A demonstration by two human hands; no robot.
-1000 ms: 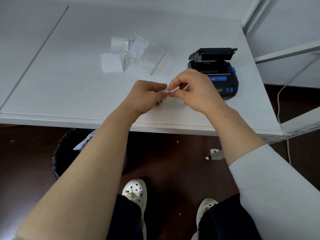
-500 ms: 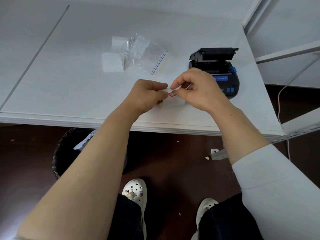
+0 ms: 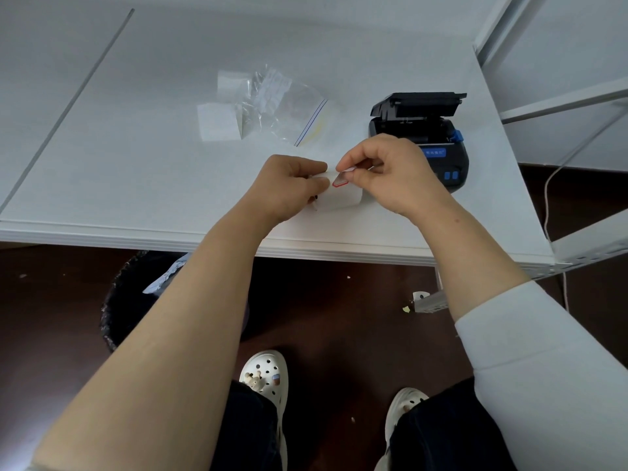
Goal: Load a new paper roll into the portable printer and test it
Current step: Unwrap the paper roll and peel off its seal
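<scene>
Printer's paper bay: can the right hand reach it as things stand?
Probably yes: the printer sits just behind the right hand, lid up, nothing between, though that hand pinches the paper roll's sticker.

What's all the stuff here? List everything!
table: one, white, under everything.
printer: one, black with blue buttons, back right of table, lid open.
zip bag: one, clear, back middle of table.
paper pieces: two, white, left of the zip bag.
paper roll: one, white, held near the table's front.
sticker: one, red-edged, on the paper roll.
bin: one, black, under the table.
cable: one, white, hanging at right.
shoes: two, white, on the floor.
left hand: one, grips the paper roll.
right hand: one, fingers pinch the sticker.
</scene>
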